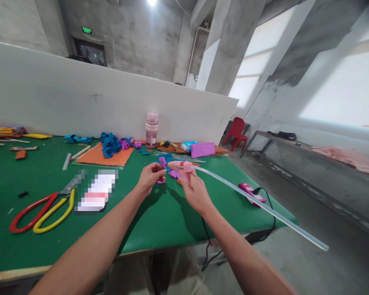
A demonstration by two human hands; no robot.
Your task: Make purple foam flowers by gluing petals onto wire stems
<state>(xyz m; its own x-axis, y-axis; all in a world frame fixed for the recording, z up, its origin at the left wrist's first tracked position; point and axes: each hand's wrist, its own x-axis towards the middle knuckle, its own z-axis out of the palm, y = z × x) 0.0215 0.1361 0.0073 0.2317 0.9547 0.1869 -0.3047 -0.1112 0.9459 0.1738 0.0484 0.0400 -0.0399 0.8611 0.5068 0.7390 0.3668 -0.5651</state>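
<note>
My right hand [195,189] is wrapped round a pink glue gun [181,167], whose nozzle points left. A long clear glue stick [258,205] sticks out of the back of the gun, past the table's right edge. My left hand [149,177] pinches a small purple foam piece [162,162] right at the gun's tip. Both hands hover just above the green table [160,213], near its middle.
Red and yellow scissors [39,211] lie at the left. An orange sheet [106,157] with blue foam rolls [109,145], a pink bottle [151,129] and a purple pouch [202,149] stand at the back. A power strip [252,192] with black cable is at the right edge.
</note>
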